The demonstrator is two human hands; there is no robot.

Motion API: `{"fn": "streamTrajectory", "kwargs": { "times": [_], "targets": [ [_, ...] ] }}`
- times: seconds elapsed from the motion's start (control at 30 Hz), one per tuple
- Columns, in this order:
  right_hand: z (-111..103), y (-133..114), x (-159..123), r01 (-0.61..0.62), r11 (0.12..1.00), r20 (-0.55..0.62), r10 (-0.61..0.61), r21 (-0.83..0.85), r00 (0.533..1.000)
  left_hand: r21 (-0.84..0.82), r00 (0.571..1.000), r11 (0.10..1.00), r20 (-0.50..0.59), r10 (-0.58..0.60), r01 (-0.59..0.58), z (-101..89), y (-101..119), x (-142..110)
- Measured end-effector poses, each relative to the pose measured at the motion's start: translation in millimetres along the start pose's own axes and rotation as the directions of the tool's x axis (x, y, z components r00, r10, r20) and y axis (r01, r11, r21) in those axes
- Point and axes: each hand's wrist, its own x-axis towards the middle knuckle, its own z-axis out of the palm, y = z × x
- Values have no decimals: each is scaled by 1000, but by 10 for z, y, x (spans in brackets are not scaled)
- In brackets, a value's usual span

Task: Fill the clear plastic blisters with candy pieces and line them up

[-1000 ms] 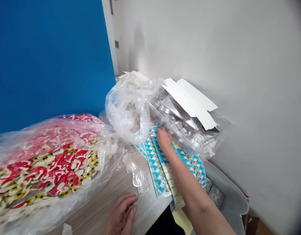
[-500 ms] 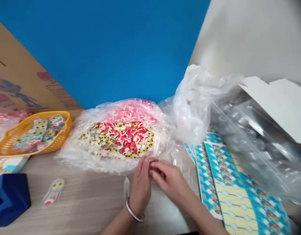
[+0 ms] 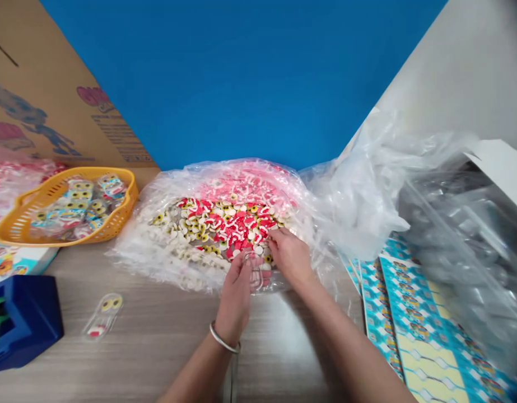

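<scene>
My left hand (image 3: 238,291) is closed on a small clear plastic blister shell (image 3: 256,270), held at the front edge of an open plastic bag (image 3: 174,268). My right hand (image 3: 292,254) reaches into the bag. Its fingers are pinched among small loose pieces (image 3: 237,224), round yellow-and-white eyes and red-and-white mouth shapes; what sits between the fingertips is hidden. On the table to the left lies another clear blister shell (image 3: 103,316), with two yellow eyes at one end and a red piece at the other.
A yellow basket (image 3: 134,196) of packed blisters stands back left, before a cardboard box (image 3: 69,61). A blue tape dispenser (image 3: 40,324) is at the left edge. Printed card sheets (image 3: 430,358) and clear plastic trays (image 3: 460,240) lie right. A blue panel (image 3: 241,78) stands behind.
My right hand has moved away from my left, up into the loose pieces. My left hand has turned, and the blister shell in it now shows plainly. The view has shifted slightly.
</scene>
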Motion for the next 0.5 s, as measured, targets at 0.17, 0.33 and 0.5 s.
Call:
{"fn": "streamTrajectory", "kwargs": {
  "times": [0.17,0.33,0.5],
  "targets": [
    [70,176,-96,71,822,-97,-19,566,995,-13,996,999,77,-35,36,30,53,41],
    [33,80,-222,151,690,-18,-196,707,980,18,993,1000,117,22,-24,83,36,64],
    [25,-3,-314,195,801,-45,-207,566,977,51,989,995,123,80,-87,47,-99,115]
  ]
}}
